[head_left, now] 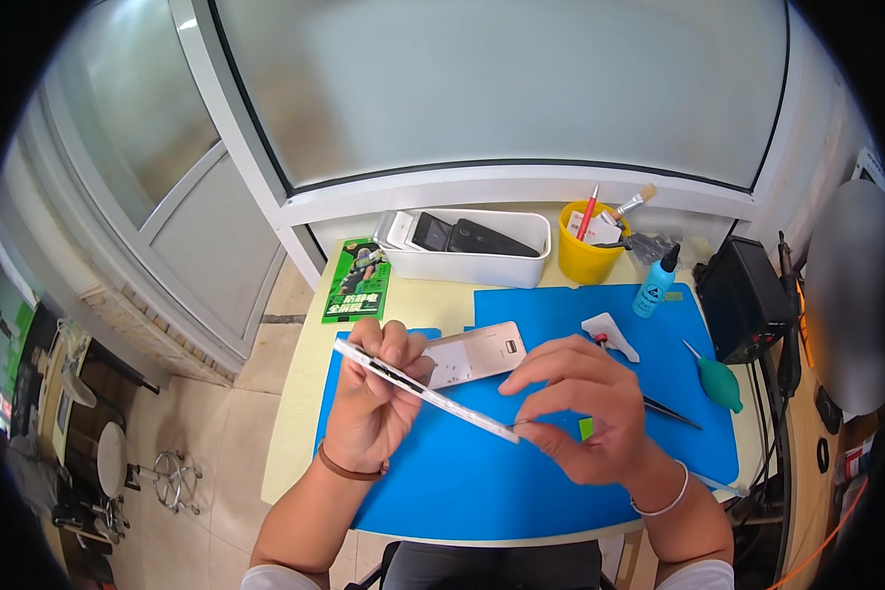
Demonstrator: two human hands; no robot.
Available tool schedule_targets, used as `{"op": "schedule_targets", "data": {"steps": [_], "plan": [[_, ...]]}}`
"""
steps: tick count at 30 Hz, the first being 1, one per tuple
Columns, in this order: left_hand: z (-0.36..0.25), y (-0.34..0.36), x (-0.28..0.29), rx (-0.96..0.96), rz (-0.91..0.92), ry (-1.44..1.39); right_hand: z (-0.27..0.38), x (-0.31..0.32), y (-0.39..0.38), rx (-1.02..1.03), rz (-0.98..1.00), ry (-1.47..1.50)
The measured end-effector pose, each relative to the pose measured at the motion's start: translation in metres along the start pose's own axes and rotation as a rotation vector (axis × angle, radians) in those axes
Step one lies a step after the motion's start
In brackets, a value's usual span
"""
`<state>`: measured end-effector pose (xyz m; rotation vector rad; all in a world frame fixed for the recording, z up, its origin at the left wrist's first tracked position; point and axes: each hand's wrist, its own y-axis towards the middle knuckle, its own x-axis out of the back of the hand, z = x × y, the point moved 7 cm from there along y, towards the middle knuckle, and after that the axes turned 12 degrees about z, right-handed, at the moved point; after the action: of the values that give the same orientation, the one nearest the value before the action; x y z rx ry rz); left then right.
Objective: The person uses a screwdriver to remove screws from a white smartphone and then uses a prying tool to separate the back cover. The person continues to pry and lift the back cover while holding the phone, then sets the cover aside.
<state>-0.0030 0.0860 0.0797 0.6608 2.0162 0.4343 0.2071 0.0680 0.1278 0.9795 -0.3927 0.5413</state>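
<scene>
My left hand [369, 408] grips a thin, pale phone-shaped slab [447, 402], tilted edge-on with its far end up to the left and dark slots along its side. At its lower right end my right hand [595, 418] has thumb and forefinger pinched together. A fine dark sliver shows at those fingertips, too small to name, and the other fingers are curled and raised. Behind the slab lies a rose-gold phone back cover [487, 352] on the blue mat [462, 497], partly hidden by my left hand.
A white bin [462, 267] of phones, a green package [356, 285] and a yellow cup [580, 264] of tools line the back. To the right are a blue bottle [654, 283], a white triangular piece [615, 339], a green air blower [721, 383], tweezers [674, 413] and a black box [747, 300].
</scene>
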Motion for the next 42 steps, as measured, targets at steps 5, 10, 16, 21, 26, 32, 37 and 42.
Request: {"op": "schedule_targets", "data": {"steps": [5,10,16,21,26,32,37,42], "plan": [[-0.005,0.001,0.008,-0.052,0.003,-0.032,-0.006,-0.013,-0.006,-0.131,0.045,0.155],[-0.01,-0.007,0.029,-0.078,-0.198,-0.053,-0.012,-0.013,-0.008,-0.192,0.061,0.295],[-0.016,-0.011,0.041,-0.108,-0.379,0.067,-0.005,-0.013,-0.002,-0.312,0.106,0.223],[0.0,-0.007,0.044,-0.018,-0.237,0.008,-0.018,-0.024,-0.011,-0.321,0.14,0.19],[0.016,-0.006,0.041,-0.009,-0.315,0.137,-0.032,-0.034,-0.016,-0.416,0.187,0.272],[0.03,-0.005,0.044,0.208,-0.3,0.502,-0.047,-0.03,-0.02,-0.457,0.057,0.318],[0.026,-0.006,0.042,0.212,-0.189,0.461,-0.035,-0.009,-0.012,-0.32,0.076,0.146],[0.026,0.001,0.018,0.101,-0.045,0.471,-0.014,0.027,-0.013,-0.111,-0.223,-0.081]]}}
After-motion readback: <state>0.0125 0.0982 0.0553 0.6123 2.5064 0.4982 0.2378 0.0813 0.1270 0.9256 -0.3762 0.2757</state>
